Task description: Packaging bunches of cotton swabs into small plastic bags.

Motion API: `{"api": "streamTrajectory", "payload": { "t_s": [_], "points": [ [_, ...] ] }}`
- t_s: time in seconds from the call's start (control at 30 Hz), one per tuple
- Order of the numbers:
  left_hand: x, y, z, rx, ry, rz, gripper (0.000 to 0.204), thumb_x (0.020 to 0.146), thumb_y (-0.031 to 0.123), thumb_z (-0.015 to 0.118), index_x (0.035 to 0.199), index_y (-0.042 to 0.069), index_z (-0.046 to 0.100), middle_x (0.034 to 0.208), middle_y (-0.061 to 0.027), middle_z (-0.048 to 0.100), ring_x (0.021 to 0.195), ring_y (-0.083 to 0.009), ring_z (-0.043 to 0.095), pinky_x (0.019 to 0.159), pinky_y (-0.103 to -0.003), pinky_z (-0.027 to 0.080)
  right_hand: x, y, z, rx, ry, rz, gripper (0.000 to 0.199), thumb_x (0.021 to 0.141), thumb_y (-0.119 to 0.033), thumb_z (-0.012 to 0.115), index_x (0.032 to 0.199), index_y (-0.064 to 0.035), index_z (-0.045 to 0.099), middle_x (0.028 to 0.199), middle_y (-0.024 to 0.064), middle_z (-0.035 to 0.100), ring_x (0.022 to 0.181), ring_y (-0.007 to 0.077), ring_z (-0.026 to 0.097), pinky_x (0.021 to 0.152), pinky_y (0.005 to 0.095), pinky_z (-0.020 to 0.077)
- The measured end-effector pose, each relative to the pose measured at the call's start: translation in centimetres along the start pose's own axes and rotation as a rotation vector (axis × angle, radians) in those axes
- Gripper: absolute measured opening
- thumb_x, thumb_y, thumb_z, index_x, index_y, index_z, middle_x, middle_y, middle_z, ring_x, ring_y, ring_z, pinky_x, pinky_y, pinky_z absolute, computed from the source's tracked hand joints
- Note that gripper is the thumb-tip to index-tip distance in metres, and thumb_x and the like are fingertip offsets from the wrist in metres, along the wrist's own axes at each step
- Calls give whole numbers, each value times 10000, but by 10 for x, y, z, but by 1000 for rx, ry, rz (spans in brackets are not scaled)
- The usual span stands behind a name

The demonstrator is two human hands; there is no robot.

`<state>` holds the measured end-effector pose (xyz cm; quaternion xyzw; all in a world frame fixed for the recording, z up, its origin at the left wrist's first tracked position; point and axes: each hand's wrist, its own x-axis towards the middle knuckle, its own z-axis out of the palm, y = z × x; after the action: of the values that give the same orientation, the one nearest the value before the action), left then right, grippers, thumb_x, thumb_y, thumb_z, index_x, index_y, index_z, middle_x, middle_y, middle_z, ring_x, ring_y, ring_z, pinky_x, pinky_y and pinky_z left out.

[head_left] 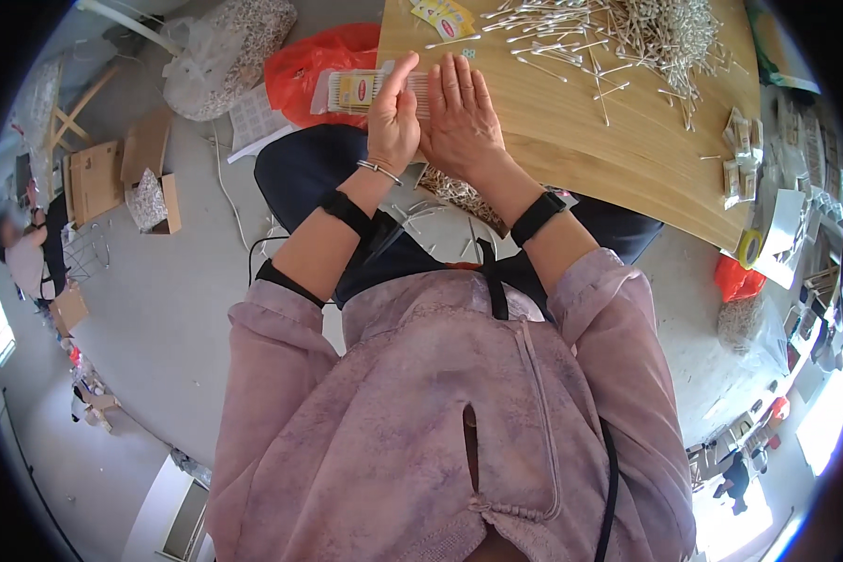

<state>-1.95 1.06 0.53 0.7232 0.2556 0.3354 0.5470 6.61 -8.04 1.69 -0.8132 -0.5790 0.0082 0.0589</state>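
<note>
A clear bag of cotton swabs [356,91] with a yellow label lies at the table's left edge, its swabs running behind my left hand toward my right. My left hand [393,122] stands edge-on across the bag with its fingers stretched out; whether its underside presses on the bag is hidden. Beside it my right hand [464,117] lies flat, back up and fingers straight, near the bag's right end. Both hands nearly meet at the wrist side. Loose cotton swabs [665,42] are heaped farther back on the wooden table [553,122].
Yellow printed cards [443,17] lie at the table's far left. Several small swab packs [740,155] and a yellow tape roll [749,248] sit along its right edge. A red plastic bag [318,61] is left of the table. More swabs [459,190] lie below the near edge.
</note>
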Motion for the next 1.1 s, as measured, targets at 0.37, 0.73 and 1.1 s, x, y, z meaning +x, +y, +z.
{"api": "streamTrajectory", "payload": {
  "t_s": [0.37,0.73,1.1],
  "points": [
    [2,-1,1,-10,3,15,381,968,152,388,1315,11,457,1345,-141,485,1272,-244,429,1059,-323,317,-5,8,9,156,99,-3,775,886,-509,405,1395,59,266,1471,218,237,1397,334,170,1142,432,115],
    [9,3,-2,-163,-99,-33,408,998,206,364,1347,0,415,1393,-125,431,1291,-212,386,1083,-306,268,1,0,7,196,100,20,770,873,-473,394,1376,96,268,1451,264,247,1392,369,160,1139,452,100],
    [6,1,-12,207,-185,6,522,817,-153,396,1307,13,459,1363,-141,467,1291,-241,421,1052,-321,354,1,2,7,82,79,9,739,874,-453,401,1383,68,280,1459,242,243,1393,359,161,1141,450,94]
  ]
}}
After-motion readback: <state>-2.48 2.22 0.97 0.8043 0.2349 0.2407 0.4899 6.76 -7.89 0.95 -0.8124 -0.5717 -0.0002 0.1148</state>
